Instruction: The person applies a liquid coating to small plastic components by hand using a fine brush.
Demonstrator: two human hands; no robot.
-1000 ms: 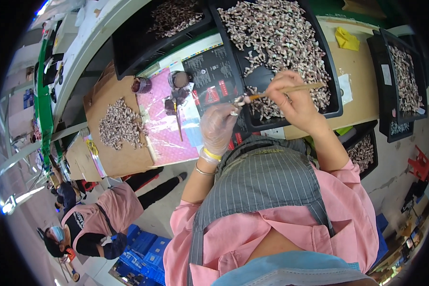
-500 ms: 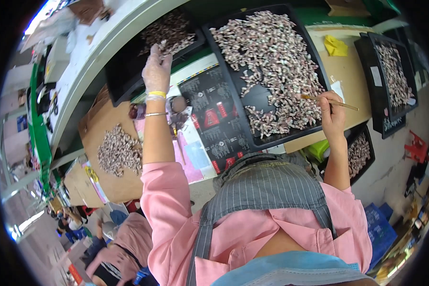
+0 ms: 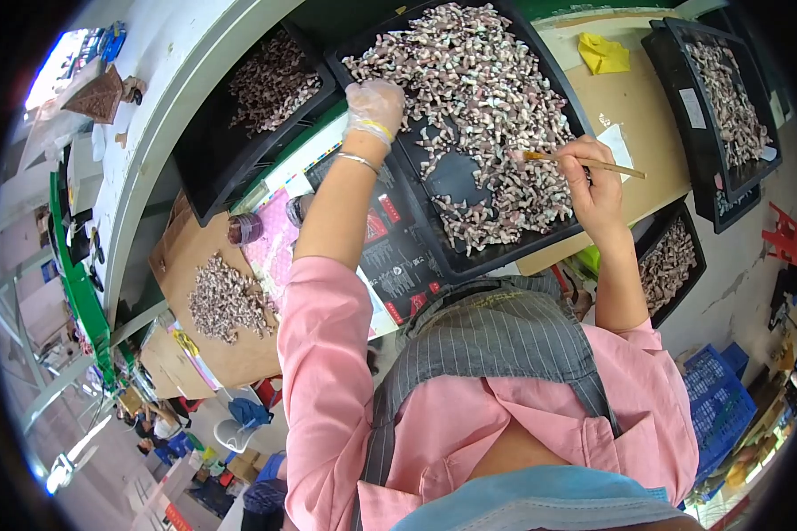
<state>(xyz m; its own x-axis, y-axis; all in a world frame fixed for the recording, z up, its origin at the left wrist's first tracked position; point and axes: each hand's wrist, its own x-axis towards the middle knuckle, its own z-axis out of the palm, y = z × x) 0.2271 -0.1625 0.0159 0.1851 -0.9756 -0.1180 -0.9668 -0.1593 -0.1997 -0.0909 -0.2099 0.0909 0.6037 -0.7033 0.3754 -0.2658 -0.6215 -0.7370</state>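
Observation:
My left hand (image 3: 374, 106), in a thin clear glove, reaches out over the near left corner of a large black tray (image 3: 456, 181) heaped with several small pale pink-and-white pieces (image 3: 478, 84); whether it holds one I cannot tell. My right hand (image 3: 593, 181) grips a thin wooden brush (image 3: 584, 163) over the tray's right side, its tip among the pieces. A bare patch of tray shows between the hands.
Another black tray of pieces (image 3: 248, 115) stands at the left, a third (image 3: 726, 97) at the far right, a fourth (image 3: 673, 261) lower right. A cardboard sheet (image 3: 195, 292) bears a loose pile. A yellow cloth (image 3: 604, 53) lies on the bench. Blue crates (image 3: 722, 398) stand below.
My left hand swung from near my chest far out to the left tray, then back right onto the big tray's corner. My right hand with the brush stayed over the tray.

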